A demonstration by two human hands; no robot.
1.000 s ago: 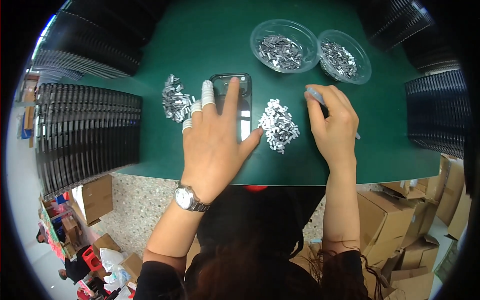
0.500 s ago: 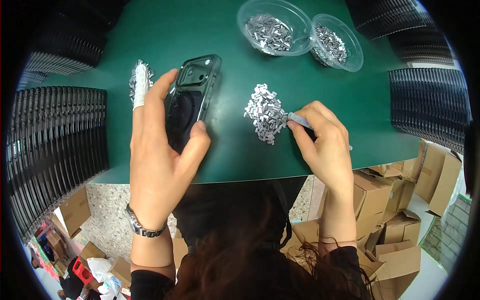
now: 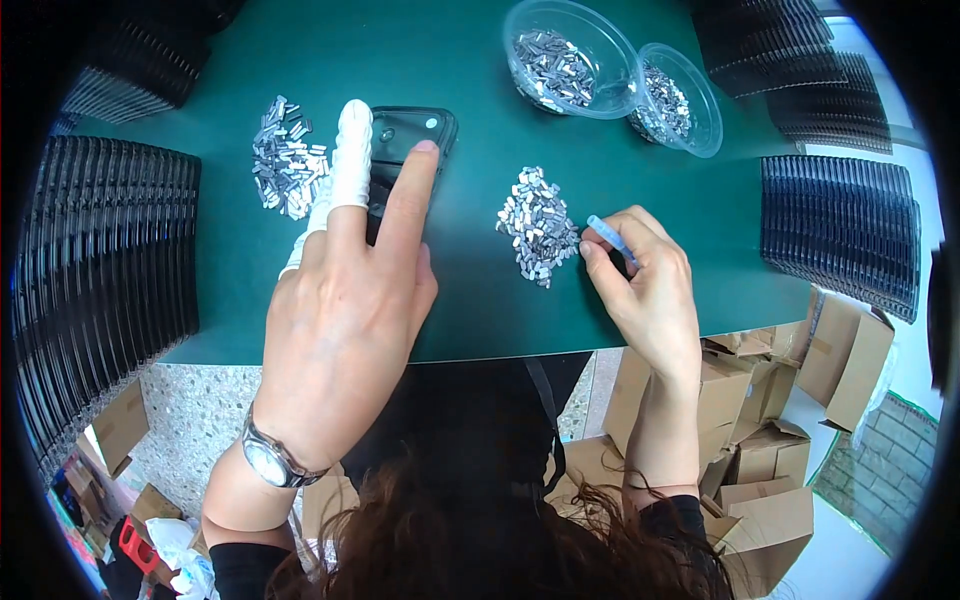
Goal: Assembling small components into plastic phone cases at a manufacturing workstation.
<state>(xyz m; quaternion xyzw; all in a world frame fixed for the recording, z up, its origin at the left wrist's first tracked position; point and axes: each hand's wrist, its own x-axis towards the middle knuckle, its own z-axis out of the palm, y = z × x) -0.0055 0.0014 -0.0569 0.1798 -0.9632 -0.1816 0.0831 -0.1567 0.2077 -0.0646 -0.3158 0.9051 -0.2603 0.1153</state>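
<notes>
My left hand [image 3: 345,290] reaches over a smoky clear phone case [image 3: 405,125] on the green table, hiding most of its lower part. Its fingers are stretched out and apart; white finger covers are on some of them, and the bare index fingertip lies over the case's camera end. To the left of the case is a loose pile of small silvery pieces [image 3: 285,165]. My right hand [image 3: 645,290] pinches a slim translucent blue stick-like tool [image 3: 612,237]. Its fingertips are at the right edge of a second pile of silvery pieces [image 3: 537,225].
Two clear round tubs [image 3: 570,60] [image 3: 680,100] of similar pieces stand at the far right. Stacks of black trays line the left side [image 3: 115,240] and the right side [image 3: 840,230]. Cardboard boxes [image 3: 750,420] lie below the table's right edge.
My left hand has turned and come over the phone case, with its fingers now across it instead of along its sides. The left pile is uncovered. My right hand stays beside the middle pile.
</notes>
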